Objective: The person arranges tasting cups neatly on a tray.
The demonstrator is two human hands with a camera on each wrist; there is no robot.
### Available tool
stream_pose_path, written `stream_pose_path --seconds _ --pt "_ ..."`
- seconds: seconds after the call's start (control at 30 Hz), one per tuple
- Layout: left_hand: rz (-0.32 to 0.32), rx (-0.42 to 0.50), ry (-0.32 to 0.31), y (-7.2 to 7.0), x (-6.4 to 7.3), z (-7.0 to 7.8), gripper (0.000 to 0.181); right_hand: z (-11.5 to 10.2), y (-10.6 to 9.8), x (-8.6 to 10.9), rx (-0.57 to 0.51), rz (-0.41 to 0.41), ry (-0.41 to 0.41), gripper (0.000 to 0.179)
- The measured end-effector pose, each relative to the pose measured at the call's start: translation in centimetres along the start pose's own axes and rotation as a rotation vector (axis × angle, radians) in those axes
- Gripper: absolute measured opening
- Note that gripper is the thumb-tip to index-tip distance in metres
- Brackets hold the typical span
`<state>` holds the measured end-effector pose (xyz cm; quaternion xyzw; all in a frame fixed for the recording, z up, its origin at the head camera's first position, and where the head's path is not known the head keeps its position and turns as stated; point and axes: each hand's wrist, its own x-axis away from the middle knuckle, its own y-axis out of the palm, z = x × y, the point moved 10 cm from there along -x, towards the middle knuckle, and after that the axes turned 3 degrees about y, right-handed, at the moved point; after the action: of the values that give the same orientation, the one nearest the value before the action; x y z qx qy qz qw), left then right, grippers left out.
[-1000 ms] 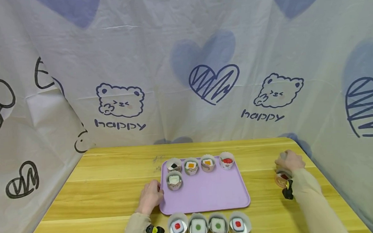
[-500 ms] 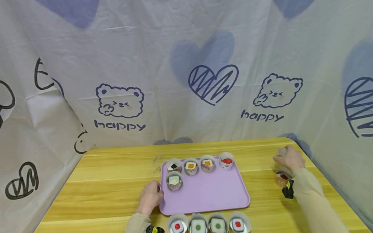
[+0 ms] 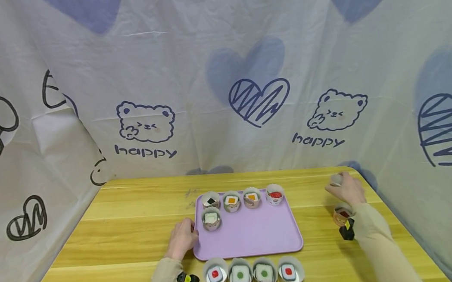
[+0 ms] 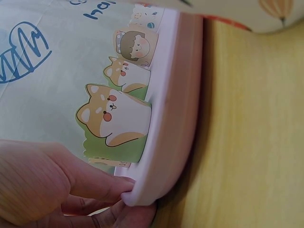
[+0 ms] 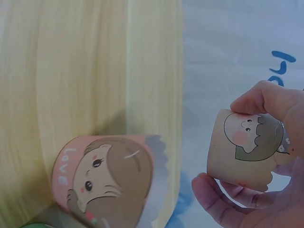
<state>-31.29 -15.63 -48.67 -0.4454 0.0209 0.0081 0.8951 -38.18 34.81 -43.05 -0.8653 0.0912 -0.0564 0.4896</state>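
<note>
My left hand [image 3: 182,238] holds the left edge of a lilac tray [image 3: 251,241]; in the left wrist view thumb and fingers pinch its rim [image 4: 164,156]. At the right my right hand [image 3: 347,190] grips a small paper baking cup [image 5: 247,149] printed with a cartoon girl, thumb on one side and fingers on the other. What is inside that cup is hidden. Below the hand, a pink "LOVE" paper cup [image 5: 107,178] with a dark red-topped piece stands on the table. On the tray, several filled cups [image 3: 251,197] line the far edge, and one more cup [image 3: 211,219] stands nearer the left.
Along the tray's near side stands a row of several cups, among them a red-dotted one [image 3: 215,273] and a green-dotted one [image 3: 264,273]. Everything rests on a wooden table [image 3: 130,224]. A printed cloth [image 3: 198,73] hangs behind and at both sides.
My right hand has lifted the cup away from the pink one and moved slightly toward the far side and left. The left hand and tray have stayed still.
</note>
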Motion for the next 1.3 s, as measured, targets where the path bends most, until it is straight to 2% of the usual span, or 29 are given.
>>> stream_pose_path --seconds 0.43,0.83,1.3 --pt "-0.006 0.019 -0.012 0.1 0.1 -0.2 0.010 -2.0 0.0 0.8 -0.006 0.008 -0.017 0.078" --pt "-0.007 0.011 -0.015 0.2 -0.1 -0.2 0.011 -4.2 0.8 1.9 -0.012 0.042 -0.078 0.072" --pt "-0.004 0.002 -0.012 0.2 -0.1 -0.2 0.010 -6.3 3.1 4.2 -0.052 0.017 -0.126 0.068"
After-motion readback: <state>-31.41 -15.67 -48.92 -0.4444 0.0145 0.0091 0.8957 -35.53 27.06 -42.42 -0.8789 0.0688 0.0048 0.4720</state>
